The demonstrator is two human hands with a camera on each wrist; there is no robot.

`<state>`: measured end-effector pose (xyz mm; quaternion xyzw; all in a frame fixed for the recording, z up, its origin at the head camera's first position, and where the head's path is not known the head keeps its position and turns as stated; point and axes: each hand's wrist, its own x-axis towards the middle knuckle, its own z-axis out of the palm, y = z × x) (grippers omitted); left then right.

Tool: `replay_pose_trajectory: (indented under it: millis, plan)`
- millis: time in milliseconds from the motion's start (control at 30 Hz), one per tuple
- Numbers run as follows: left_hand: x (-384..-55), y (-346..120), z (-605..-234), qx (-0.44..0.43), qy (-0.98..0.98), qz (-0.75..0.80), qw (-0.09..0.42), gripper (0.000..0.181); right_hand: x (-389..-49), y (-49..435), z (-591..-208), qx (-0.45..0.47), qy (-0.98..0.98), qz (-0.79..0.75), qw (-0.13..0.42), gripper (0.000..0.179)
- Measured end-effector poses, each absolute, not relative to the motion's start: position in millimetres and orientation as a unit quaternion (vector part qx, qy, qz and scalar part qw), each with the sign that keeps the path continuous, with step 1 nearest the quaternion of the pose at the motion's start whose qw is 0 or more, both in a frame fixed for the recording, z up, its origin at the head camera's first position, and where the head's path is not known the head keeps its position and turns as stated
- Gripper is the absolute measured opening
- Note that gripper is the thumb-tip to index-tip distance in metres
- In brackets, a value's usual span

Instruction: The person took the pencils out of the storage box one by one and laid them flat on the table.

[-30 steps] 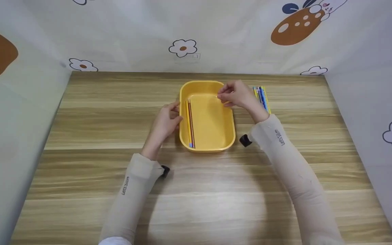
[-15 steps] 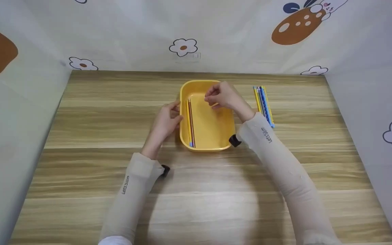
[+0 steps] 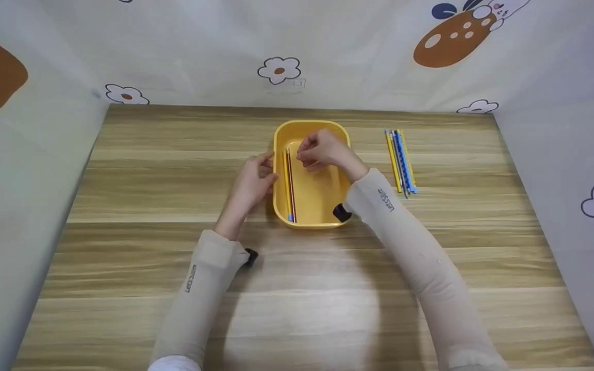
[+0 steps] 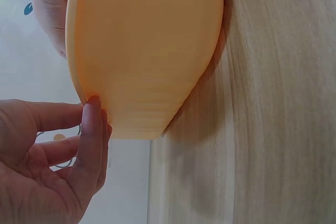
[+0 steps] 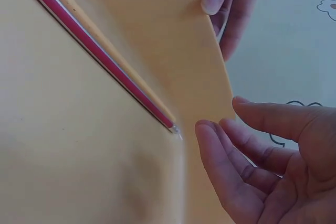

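A yellow plastic bin stands on the wooden table with two pencils lying side by side along its left side. One is a yellow pencil with a blue end; the other is a dark red pencil with pale stripes. My left hand holds the bin's left rim, thumb and fingertips at the edge. Above the inside of the bin hovers my right hand, close to the pencils' far ends. In the right wrist view its thumb and fingers are loosely bent and apart, nothing between them.
Several blue and yellow pencils lie in a bundle on the table to the right of the bin. A pale curtain with flower prints rises behind the table, and similar sheets flank both sides.
My right hand has moved left from the bin's right rim to over its middle, uncovering the pencil bundle on the right. The left hand stays at the rim.
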<state>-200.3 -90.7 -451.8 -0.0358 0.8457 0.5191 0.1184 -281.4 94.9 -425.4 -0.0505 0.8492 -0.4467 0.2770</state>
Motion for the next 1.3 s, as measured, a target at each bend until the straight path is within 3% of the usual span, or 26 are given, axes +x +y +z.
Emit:
replay_pose_trajectory:
  millis: [633, 1000, 1300]
  plan:
    - [-201, -92, -452, -0.018, 0.858, 0.502, 0.104, 0.055, -288, 74, -449, -0.036, 0.861, -0.381, 0.333, 0.011]
    - [-201, -92, -452, -0.028, 0.84, 0.53, 0.113, 0.057, -279, 63, -453, -0.069, 0.898, -0.331, 0.283, 0.013]
    - [-201, -92, -453, -0.027, 0.841, 0.528, 0.116, 0.057, -280, 54, -452, -0.072, 0.933, -0.222, 0.275, 0.021]
